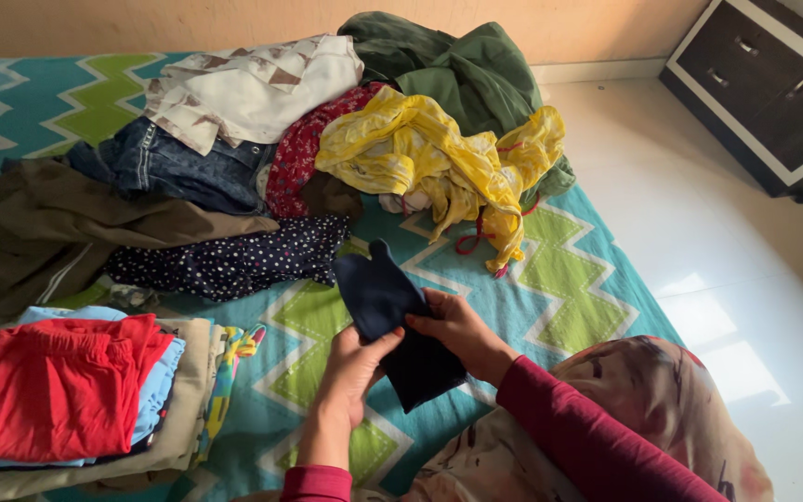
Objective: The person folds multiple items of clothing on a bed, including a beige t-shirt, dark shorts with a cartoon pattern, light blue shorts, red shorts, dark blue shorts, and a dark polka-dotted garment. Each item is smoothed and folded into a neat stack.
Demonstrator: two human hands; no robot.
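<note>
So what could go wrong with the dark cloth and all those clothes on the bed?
1. The dark navy cloth is pinched only at its middle by the left hand and right hand, so its loose ends might flop out of shape.
2. The folded stack sits near the bed's edge and looks uneven; a bump could topple it.
3. The yellow garment trails red strings, which might snag nearby clothes.

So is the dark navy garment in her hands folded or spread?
Partly folded: the dark navy garment lies doubled between the left hand and right hand.
</note>
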